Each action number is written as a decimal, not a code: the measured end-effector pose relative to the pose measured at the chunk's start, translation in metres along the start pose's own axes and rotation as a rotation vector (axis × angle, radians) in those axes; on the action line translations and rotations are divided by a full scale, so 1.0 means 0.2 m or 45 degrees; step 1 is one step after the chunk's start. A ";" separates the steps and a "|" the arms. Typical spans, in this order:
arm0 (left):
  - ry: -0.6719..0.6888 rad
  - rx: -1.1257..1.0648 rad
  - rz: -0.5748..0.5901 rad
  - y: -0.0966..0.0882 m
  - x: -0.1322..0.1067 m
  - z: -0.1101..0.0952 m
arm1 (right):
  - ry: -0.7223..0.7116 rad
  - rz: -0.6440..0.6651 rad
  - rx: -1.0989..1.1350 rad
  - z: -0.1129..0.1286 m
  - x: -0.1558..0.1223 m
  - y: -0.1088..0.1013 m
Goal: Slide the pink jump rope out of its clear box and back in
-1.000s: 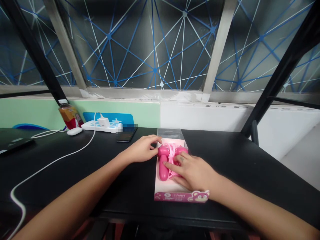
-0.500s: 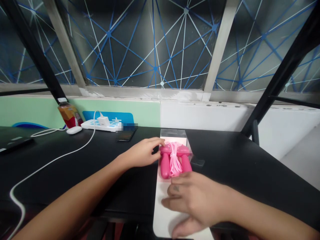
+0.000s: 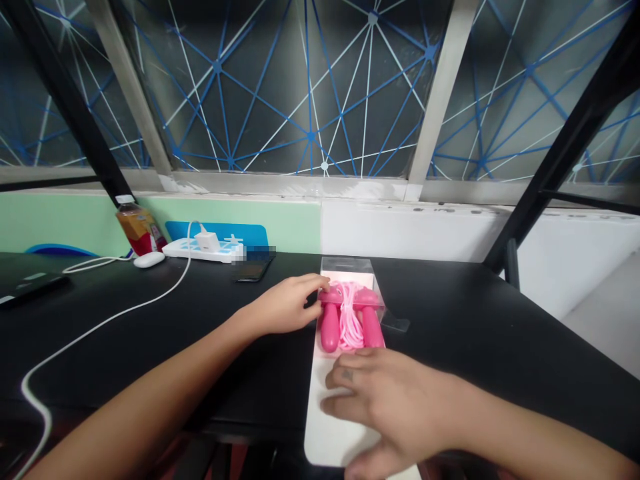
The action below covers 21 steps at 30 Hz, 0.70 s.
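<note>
All fingers of the left hand (image 3: 285,305) are pressed together and slightly curled, fingertips (image 3: 320,283) at the left edge of a clear plastic case (image 3: 347,270), just beside a pink jump rope (image 3: 350,319). Right hand (image 3: 395,407): fingers (image 3: 345,379) loosely spread, lying on a white card (image 3: 325,433) that sticks out of the case toward the person. Thumb is low, near the card's bottom edge and partly cut off by the frame; cannot tell if it pinches the card. The jump rope lies inside the case on the card, two handles side by side, cord bundled between them. A black table (image 3: 450,313) is under it all. Farther left by the wall: a phone (image 3: 253,269), a power strip (image 3: 197,251) with a white charger (image 3: 207,241), a white cable (image 3: 115,313), a mouse (image 3: 149,260), a bottle (image 3: 136,230) and a dark flat device (image 3: 30,285).
</note>
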<state>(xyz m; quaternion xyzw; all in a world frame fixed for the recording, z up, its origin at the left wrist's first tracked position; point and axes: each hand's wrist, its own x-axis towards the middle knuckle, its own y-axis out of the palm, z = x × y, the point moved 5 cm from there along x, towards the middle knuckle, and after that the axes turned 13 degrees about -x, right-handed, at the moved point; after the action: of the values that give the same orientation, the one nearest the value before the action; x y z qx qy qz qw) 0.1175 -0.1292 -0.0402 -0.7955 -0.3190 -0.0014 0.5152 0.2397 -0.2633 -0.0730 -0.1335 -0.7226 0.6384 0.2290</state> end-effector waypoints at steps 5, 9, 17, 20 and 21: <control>0.003 -0.023 0.001 0.01 -0.01 0.00 | 0.101 0.031 0.021 -0.04 -0.01 0.00; 0.010 -0.034 0.000 0.01 -0.02 -0.01 | 0.162 0.048 0.024 -0.07 -0.01 0.00; -0.001 -0.012 0.009 0.01 -0.02 -0.01 | 0.214 0.046 0.034 -0.10 -0.01 -0.01; -0.002 -0.012 0.014 0.01 -0.02 -0.01 | 0.255 0.044 0.023 -0.11 -0.01 -0.01; -0.001 -0.017 0.014 0.01 -0.02 -0.01 | 0.265 0.041 0.018 -0.12 -0.01 -0.02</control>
<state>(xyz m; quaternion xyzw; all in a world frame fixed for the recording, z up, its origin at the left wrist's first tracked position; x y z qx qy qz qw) 0.1156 -0.1344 -0.0419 -0.8008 -0.3146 -0.0004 0.5096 0.2535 -0.2446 -0.0684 -0.2089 -0.6883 0.6297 0.2935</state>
